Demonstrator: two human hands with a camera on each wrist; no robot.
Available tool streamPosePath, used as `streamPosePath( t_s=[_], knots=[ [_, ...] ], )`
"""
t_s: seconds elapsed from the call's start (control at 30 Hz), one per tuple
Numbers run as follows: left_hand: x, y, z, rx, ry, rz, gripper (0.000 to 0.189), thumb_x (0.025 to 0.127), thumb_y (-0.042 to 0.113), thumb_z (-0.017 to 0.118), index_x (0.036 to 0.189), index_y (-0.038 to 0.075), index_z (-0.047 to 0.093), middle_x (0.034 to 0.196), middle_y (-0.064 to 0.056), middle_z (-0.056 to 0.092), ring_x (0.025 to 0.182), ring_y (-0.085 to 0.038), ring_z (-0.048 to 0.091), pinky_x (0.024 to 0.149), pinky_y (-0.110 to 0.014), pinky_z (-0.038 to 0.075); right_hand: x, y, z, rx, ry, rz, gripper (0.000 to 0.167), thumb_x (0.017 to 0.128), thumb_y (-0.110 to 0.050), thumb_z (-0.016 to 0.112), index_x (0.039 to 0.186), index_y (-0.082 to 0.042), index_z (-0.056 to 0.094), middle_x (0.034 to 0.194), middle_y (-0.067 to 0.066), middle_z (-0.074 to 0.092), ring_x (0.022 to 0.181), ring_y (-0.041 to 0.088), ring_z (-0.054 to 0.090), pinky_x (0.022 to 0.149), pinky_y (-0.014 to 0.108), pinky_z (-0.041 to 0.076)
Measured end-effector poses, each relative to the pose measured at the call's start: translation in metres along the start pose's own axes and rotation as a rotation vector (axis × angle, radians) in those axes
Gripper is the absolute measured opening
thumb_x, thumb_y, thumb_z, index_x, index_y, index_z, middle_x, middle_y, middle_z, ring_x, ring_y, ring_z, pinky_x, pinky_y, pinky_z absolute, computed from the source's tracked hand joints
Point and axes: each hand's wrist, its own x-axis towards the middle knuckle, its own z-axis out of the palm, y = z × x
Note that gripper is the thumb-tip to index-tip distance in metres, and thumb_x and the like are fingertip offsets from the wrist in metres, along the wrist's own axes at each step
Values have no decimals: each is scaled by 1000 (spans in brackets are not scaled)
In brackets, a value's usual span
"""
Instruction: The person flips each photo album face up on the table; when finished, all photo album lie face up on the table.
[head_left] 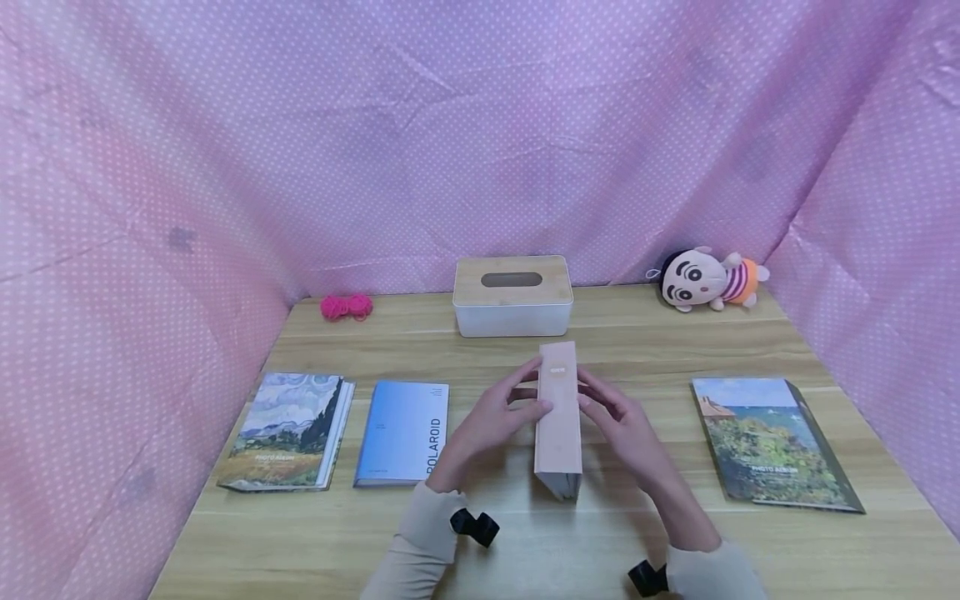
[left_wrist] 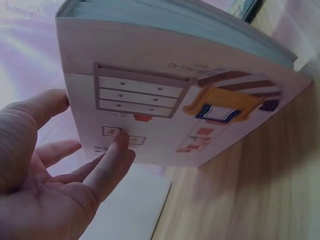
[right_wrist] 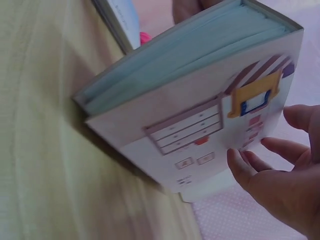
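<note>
A thick pale pink photo album [head_left: 558, 417] stands on edge on the table, its spine facing up. Drawings of a dresser and a curtained window decorate its covers, and page edges show at the near end. From the left, my left hand [head_left: 498, 417] touches one cover with spread fingertips, its thumb at the spine's edge; the left wrist view shows this hand [left_wrist: 75, 170] loosely extended. My right hand [head_left: 626, 425] meets the opposite cover the same way. In the right wrist view, its fingers [right_wrist: 245, 172] reach the printed side without wrapping around it.
To the left lie a landscape photo album [head_left: 285, 433] and a blue Polaroid album [head_left: 401, 433]. Another photo album [head_left: 772, 442] lies at right. Along the back are pink yarn [head_left: 347, 307], a wood-topped tissue box [head_left: 513, 317] and a plush doll [head_left: 708, 280], before a dotted pink curtain [head_left: 480, 150].
</note>
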Motion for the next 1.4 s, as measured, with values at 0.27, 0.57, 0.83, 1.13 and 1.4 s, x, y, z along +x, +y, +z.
streamPosePath(
  t_s=[0.27,0.57,0.83,1.13,1.4],
  knots=[
    [-5,-1,-14,73,-4,-12,67,88,41,67,146,37,34,151,7,37,126,-25,51,96,-38,48,1,18,11,-28,-52,72,53,96,-29,58,145,-18,43,150,9,38,139,33,34,113,59,23],
    [-14,-7,-31,156,-2,-48,69,87,43,67,147,35,35,151,1,37,123,-29,52,91,-38,51,-1,28,21,-140,-98,146,60,93,-24,62,147,-12,38,154,18,27,137,42,33,110,50,31],
    [-21,-15,-42,174,-51,-70,78,87,37,70,151,37,24,150,0,39,116,-24,57,93,-38,50,-1,34,23,-288,-132,247,71,90,-42,63,150,-18,33,158,16,17,140,43,27,110,53,32],
    [-27,-24,-41,125,-97,-137,83,87,36,70,150,44,16,149,-11,40,121,-27,57,100,-45,47,-2,34,21,-396,-123,250,75,89,-44,64,150,-16,32,158,19,15,142,45,19,110,59,28],
    [-28,-33,-38,-24,-124,-168,82,88,25,70,151,40,19,152,-15,34,128,-31,50,99,-41,48,-3,31,19,-454,-127,266,76,89,-43,65,151,-16,30,157,21,16,142,46,18,109,62,27]
  ],
)
